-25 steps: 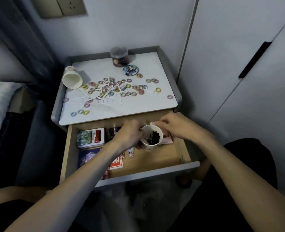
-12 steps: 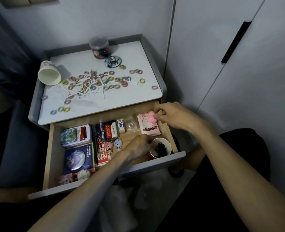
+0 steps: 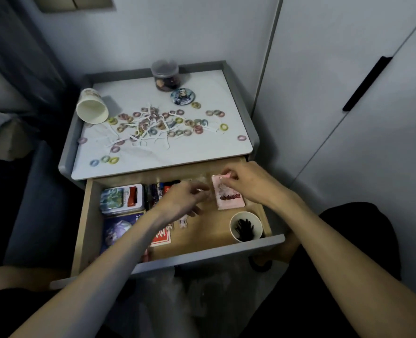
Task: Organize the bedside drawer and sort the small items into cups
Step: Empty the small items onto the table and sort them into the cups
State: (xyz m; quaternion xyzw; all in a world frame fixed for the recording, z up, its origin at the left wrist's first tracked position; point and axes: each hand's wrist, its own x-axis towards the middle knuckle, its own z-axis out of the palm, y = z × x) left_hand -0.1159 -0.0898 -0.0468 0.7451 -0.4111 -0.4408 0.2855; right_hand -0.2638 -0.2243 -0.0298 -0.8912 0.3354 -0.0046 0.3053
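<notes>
The bedside drawer [image 3: 209, 261] is pulled open. At its front right stands a white paper cup [image 3: 233, 222] with black pins inside, and no hand touches it. My right hand [image 3: 248, 184] pinches the top edge of a pink packet [image 3: 230, 200] lying at the drawer's back right. My left hand [image 3: 185, 200] is blurred, with its fingertips at a small clear bag [image 3: 205, 185] just left of the packet. A second paper cup [image 3: 92, 111] lies on its side on the table top [image 3: 202, 152], beside several scattered coloured rings [image 3: 177, 120] and white floss picks [image 3: 138, 137].
In the drawer's left half lie a tin box [image 3: 121, 198], a blue card box [image 3: 116, 230], dark packs [image 3: 158, 191] and a red card pack [image 3: 160, 237]. A clear jar [image 3: 165, 75] and a round badge [image 3: 183, 96] stand at the table's back. A wardrobe door [image 3: 348, 118] is on the right.
My left hand set the cup of black pins down at the drawer's front right, let go and moved back left to the clear bag. My right hand stayed on the pink packet.
</notes>
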